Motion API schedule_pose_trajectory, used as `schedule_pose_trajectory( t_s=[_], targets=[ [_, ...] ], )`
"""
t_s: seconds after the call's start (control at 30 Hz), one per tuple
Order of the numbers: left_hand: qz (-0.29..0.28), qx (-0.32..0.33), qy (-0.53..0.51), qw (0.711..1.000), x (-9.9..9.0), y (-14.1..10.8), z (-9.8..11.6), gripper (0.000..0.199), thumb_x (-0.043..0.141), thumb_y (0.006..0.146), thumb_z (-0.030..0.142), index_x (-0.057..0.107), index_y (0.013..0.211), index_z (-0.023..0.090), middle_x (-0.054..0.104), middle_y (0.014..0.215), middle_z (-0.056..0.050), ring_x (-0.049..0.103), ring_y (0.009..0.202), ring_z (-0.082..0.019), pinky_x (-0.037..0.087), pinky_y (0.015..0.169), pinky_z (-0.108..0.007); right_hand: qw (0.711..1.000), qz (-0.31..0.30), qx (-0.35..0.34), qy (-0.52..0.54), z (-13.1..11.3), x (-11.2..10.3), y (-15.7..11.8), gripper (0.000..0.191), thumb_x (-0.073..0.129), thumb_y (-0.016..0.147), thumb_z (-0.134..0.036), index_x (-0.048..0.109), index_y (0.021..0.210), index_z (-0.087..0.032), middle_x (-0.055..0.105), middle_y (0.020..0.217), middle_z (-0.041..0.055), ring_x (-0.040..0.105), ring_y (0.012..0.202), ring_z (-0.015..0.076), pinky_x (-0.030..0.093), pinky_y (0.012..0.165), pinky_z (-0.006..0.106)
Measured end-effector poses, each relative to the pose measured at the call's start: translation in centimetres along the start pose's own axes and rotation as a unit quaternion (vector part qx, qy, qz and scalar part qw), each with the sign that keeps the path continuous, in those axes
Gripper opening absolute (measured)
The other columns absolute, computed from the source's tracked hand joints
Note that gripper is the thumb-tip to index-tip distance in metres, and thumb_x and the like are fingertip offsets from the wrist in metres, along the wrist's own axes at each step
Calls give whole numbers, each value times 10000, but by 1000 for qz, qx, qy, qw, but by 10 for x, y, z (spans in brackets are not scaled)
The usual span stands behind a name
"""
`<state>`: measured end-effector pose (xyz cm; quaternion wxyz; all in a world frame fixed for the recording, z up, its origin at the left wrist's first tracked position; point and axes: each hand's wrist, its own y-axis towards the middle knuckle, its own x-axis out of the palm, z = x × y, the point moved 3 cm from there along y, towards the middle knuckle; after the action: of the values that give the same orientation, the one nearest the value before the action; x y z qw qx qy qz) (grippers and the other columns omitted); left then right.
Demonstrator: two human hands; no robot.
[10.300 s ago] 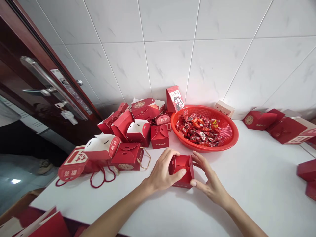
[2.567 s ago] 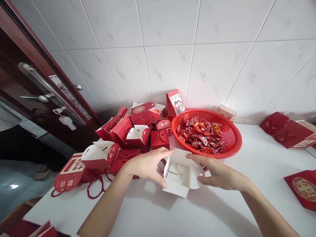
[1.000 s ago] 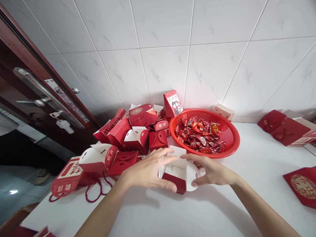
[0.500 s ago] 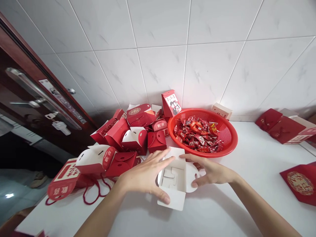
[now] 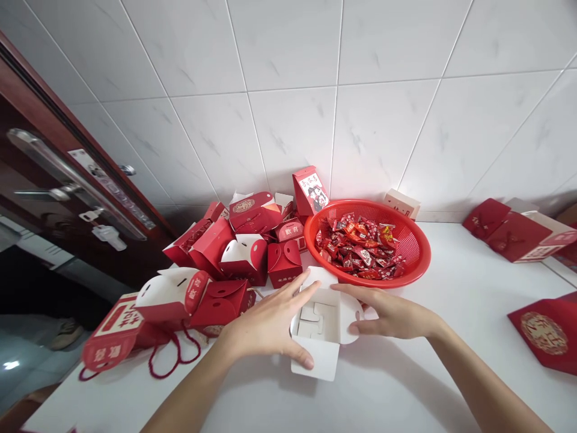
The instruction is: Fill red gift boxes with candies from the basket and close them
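White card lines the small box, which sits open on the tabletop, just on the near side of the basket of sweets. The left hand is spread along its left side; the right hand seems to pinch the rounded right flap between thumb and fingers. A second ago the near flap stood up, red side showing; now it leans outward, white side up. That leaves the inside uncovered, down to the interlocked tabs of the base.
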<state>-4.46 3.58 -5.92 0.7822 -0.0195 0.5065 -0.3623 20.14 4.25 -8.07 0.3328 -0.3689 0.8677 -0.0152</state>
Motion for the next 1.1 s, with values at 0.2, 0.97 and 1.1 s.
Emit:
schedule_pose_trajectory(
  t_s=[0.2, 0.97, 1.1],
  targets=[
    [-3, -5, 17, 1000, -1, 2, 12, 1260, 794, 644, 706, 154, 1655, 310, 21, 1741, -93, 106, 1583, -428, 254, 1236, -591, 997, 14, -43, -69, -13, -19, -25, 613, 605, 956, -475, 516, 1524, -260, 646, 1415, 114, 661, 1160, 308, 538, 976, 428],
    [237, 181, -94, 950, -83, 59, 18, 489, 678, 901, 505, 686, 1316, 246, 694, 1384, -30, 618, 1316, -254, 474, 1137, -363, 899, 363, 202, -138, 76, -132, 43, 378, 727, 733, -158, 756, 1107, -201, 749, 1235, 109, 689, 1141, 321, 532, 933, 355],
    [237, 186, -149, 942, -77, 87, 11, 424, 680, 892, 435, 721, 1247, 208, 741, 1297, -66, 685, 1211, -253, 534, 1061, -359, 898, 360, 206, -146, 83, -132, 36, 166, 696, 727, -150, 763, 866, -210, 789, 965, 57, 727, 916, 259, 527, 764, 298]
  ],
)
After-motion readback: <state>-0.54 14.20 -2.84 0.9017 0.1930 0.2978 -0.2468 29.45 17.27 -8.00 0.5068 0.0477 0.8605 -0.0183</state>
